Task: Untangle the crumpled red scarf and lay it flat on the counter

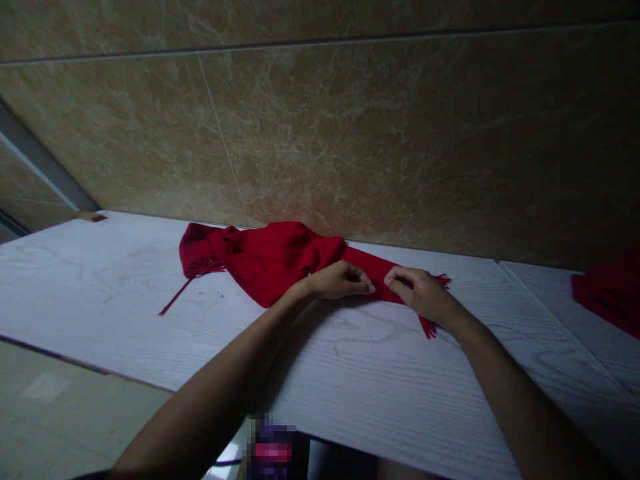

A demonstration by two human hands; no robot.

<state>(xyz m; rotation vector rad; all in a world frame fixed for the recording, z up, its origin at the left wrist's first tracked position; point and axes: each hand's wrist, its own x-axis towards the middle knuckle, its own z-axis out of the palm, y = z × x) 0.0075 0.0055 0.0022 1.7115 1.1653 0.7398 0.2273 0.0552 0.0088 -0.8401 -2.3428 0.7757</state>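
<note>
Though rumpled, a fringed red scarf

Red scarf, fringed, bunched on white wood-grain desk, against marble-look wall. Left hand and right hand lie on its narrower right end. Second red cloth, far right.

Big beige marble-look wall tile behind white wood-grain tabletop, w/ another red cloth bunched at R edge (cut off by frame). Pale floor tile below, grey trim far L, pixelated blob at bottom.
</note>
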